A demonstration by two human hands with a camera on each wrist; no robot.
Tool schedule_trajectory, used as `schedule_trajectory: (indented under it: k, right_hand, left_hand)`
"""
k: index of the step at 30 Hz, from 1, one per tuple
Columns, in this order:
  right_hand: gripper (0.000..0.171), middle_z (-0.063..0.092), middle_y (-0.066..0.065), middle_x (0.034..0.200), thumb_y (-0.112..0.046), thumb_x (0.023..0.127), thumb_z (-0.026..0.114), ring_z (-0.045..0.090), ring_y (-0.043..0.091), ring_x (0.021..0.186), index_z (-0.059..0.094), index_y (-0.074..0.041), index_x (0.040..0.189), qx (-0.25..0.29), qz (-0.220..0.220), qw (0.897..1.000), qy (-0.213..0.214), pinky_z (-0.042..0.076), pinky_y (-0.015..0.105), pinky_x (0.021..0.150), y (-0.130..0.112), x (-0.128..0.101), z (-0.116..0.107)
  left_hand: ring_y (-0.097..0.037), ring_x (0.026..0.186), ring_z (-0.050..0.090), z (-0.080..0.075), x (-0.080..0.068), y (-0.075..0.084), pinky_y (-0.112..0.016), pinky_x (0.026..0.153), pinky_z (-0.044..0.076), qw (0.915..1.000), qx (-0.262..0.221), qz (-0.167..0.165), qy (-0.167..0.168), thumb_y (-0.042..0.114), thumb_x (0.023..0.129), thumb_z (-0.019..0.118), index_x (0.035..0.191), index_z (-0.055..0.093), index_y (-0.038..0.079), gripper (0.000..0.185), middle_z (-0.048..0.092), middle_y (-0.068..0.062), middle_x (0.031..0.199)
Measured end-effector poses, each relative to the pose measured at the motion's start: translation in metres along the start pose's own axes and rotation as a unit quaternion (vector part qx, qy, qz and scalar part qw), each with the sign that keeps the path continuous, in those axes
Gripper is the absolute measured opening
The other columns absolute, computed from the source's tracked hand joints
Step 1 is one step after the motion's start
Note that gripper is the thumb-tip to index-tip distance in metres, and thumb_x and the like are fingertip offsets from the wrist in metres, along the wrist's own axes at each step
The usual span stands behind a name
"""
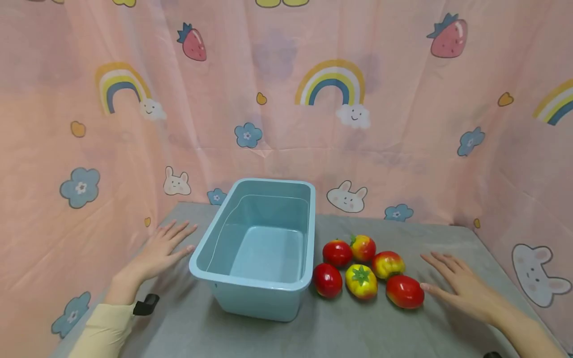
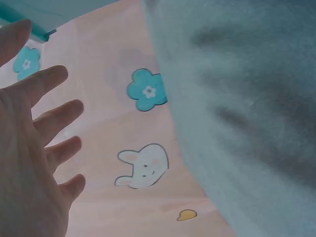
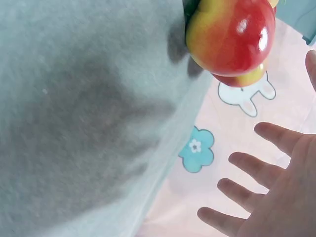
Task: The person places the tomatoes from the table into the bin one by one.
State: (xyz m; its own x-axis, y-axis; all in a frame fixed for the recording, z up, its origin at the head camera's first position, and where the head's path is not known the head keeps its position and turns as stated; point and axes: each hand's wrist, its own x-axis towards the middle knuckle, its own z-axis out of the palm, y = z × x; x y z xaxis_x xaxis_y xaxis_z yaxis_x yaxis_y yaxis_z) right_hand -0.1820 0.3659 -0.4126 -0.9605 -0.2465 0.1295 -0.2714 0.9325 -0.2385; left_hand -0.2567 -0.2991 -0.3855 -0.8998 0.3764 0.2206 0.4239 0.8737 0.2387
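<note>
On the grey table (image 1: 340, 328), six fruits can be counted, though the right wrist view only catches one red-yellow fruit (image 3: 231, 37) clearly, cut off at the top edge with a second mostly hidden behind it. One blue bin (image 1: 255, 248) is seen left of the cluster, with nothing visible inside; in the left wrist view just a sliver of its rim (image 2: 29, 22) is caught, pretty blurry. The left hand (image 1: 163, 251) is laid flat with fingers spread, just beside the bin's left wall, nothing held. The right hand (image 1: 461, 286) is spread flat too, thumb tip just beside the nearest red fruit (image 1: 405, 291); actual contact can't be made out.
</note>
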Motion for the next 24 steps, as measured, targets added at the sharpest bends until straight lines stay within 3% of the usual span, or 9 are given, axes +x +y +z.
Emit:
schedule_trajectory:
  k: [9, 20, 24]
  right_hand:
    - [0.071, 0.045, 0.024, 0.135, -0.044, 0.084, 0.066, 0.042, 0.043, 0.116, 0.042, -0.008, 0.14, 0.057, -0.01, 0.998, 0.016, 0.037, 0.074, 0.078, 0.0, -0.006, 0.011]
    - [0.072, 0.05, 0.024, 0.132, -0.043, 0.081, 0.071, 0.046, 0.043, 0.115, 0.045, -0.007, 0.137, 0.087, -0.009, 0.996, 0.014, 0.039, 0.072, 0.079, -0.002, -0.004, 0.018]
    - [0.071, 0.051, 0.023, 0.133, -0.043, 0.081, 0.071, 0.046, 0.043, 0.117, 0.045, -0.008, 0.137, 0.094, -0.012, 0.995, 0.014, 0.038, 0.072, 0.081, -0.005, -0.002, 0.019]
  left_hand:
    - [-0.043, 0.138, 0.028, -0.018, -0.006, 0.008, -0.067, 0.105, 0.019, 0.9999, 0.01, -0.001, 0.012, 0.047, 0.094, 0.05, 0.144, 0.042, 0.017, 0.059, 0.041, -0.013, 0.148]
    - [-0.038, 0.131, 0.043, -0.046, -0.012, 0.03, -0.063, 0.099, 0.035, 0.9986, -0.048, 0.015, 0.018, 0.041, 0.094, 0.055, 0.141, 0.046, 0.013, 0.056, 0.048, -0.013, 0.143]
    - [-0.036, 0.129, 0.046, -0.053, -0.014, 0.035, -0.062, 0.096, 0.038, 0.9973, -0.07, 0.015, 0.016, 0.041, 0.094, 0.056, 0.14, 0.048, 0.017, 0.053, 0.051, -0.011, 0.14]
